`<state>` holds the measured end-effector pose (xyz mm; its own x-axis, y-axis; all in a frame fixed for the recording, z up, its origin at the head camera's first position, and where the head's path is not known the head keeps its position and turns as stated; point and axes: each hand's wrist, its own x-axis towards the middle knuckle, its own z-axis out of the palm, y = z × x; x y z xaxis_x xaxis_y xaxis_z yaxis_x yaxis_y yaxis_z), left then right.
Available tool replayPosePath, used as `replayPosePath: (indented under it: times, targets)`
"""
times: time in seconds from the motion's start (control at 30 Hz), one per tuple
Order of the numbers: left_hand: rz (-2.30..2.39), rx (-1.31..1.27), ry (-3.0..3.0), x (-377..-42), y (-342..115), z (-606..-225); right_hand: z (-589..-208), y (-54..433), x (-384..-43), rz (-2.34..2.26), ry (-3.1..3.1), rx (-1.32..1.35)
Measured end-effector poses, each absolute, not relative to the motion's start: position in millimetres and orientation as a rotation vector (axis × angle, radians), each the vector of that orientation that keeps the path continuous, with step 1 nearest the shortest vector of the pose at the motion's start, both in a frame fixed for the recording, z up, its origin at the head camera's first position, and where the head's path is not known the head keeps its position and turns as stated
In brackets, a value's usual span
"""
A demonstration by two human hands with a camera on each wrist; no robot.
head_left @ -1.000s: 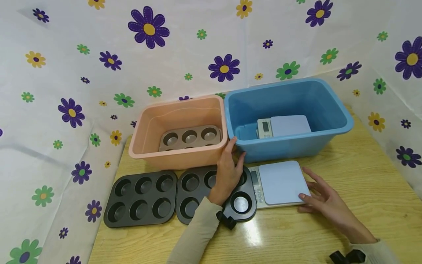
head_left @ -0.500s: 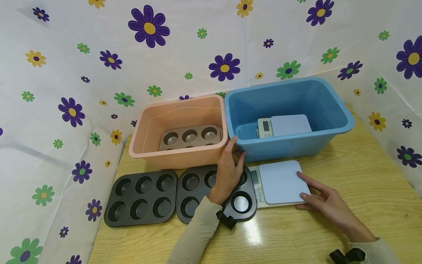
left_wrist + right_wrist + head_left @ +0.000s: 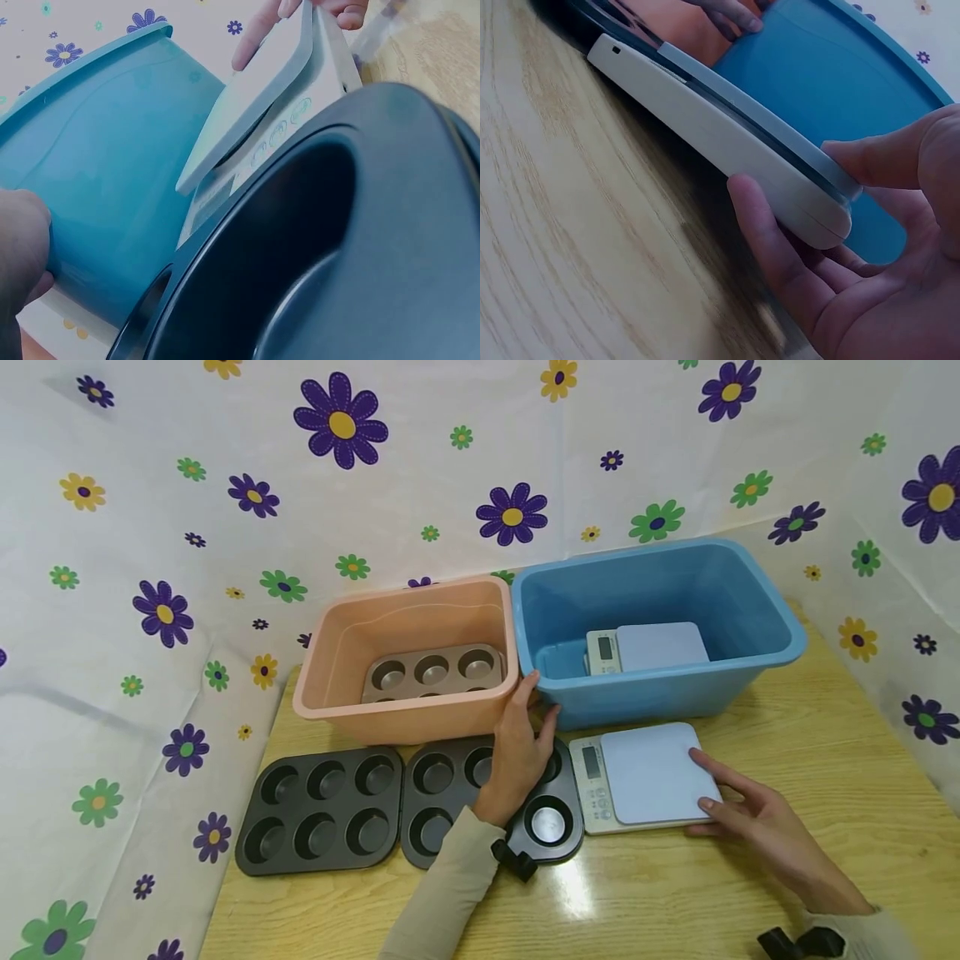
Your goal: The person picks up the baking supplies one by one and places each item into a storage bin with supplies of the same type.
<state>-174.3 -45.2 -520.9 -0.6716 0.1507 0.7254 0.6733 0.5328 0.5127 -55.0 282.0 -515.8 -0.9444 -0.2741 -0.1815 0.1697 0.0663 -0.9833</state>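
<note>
My right hand [image 3: 761, 827] holds the right end of a white kitchen scale [image 3: 652, 772], thumb on its pale platform and fingers along the underside, as the right wrist view [image 3: 780, 180] shows. The scale lies on the table in front of the blue tub [image 3: 645, 693]. My left hand [image 3: 517, 760] reaches over a dark muffin tin [image 3: 457, 802], its fingertips against the tubs where the peach tub [image 3: 420, 722] and the blue one meet. In the left wrist view, only part of that hand [image 3: 22, 247] shows beside the blue tub wall.
Another dark muffin tin [image 3: 322, 810] lies to the left. Inside the peach tub is a lighter muffin tin [image 3: 432, 670]; a second scale [image 3: 660, 645] sits in the blue tub. A flowered cloth [image 3: 405, 468] hangs behind the wooden table [image 3: 675, 893].
The scale has shifted slightly right with my right hand, so its display and button side show more fully beside the tin. Earlier, my right fingers closed in on its edge. My left hand stays put.
</note>
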Motion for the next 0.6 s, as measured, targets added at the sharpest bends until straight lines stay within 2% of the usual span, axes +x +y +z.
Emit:
replayPosePath:
  times: [0.6]
  targets:
    - [-1.063,-0.653,-2.150,-174.2,-44.1,-520.6,-503.9,314.9,-50.6,-1.996,2.020,0.092]
